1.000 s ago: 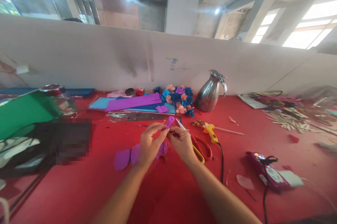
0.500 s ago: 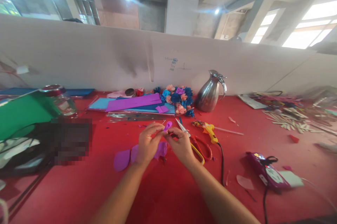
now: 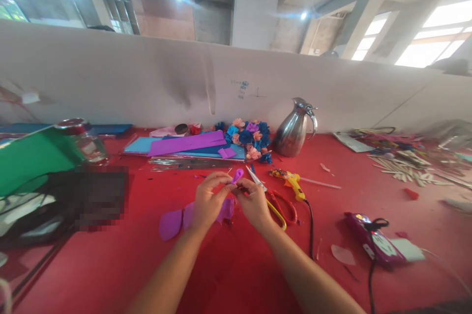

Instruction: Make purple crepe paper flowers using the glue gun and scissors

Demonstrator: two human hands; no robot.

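Observation:
Between the fingertips of both hands is a small rolled purple paper flower (image 3: 238,175), its curled end pointing up. My left hand (image 3: 211,197) pinches its base from the left, and my right hand (image 3: 252,201) pinches it from the right; the fingers hide the lower end. Purple paper petals (image 3: 171,225) lie on the red table (image 3: 221,279), partly under my left hand. Just right of my right hand rest scissors (image 3: 280,206) with red and yellow handles, blades pointing away. Beyond them lies a yellow glue gun (image 3: 294,185) with a clear stick in its back.
Purple and blue paper sheets (image 3: 188,144) lie at the back beside a bunch of paper flowers (image 3: 252,138). A steel jug (image 3: 293,129) stands by the partition. A purple power strip (image 3: 379,242) with cords is at right. At left are a glass jar (image 3: 90,144) and a green board (image 3: 35,157).
The rolled purple paper has shifted slightly right and tilts a little more, with more of it showing above my fingertips. Both hands stay nearly in place.

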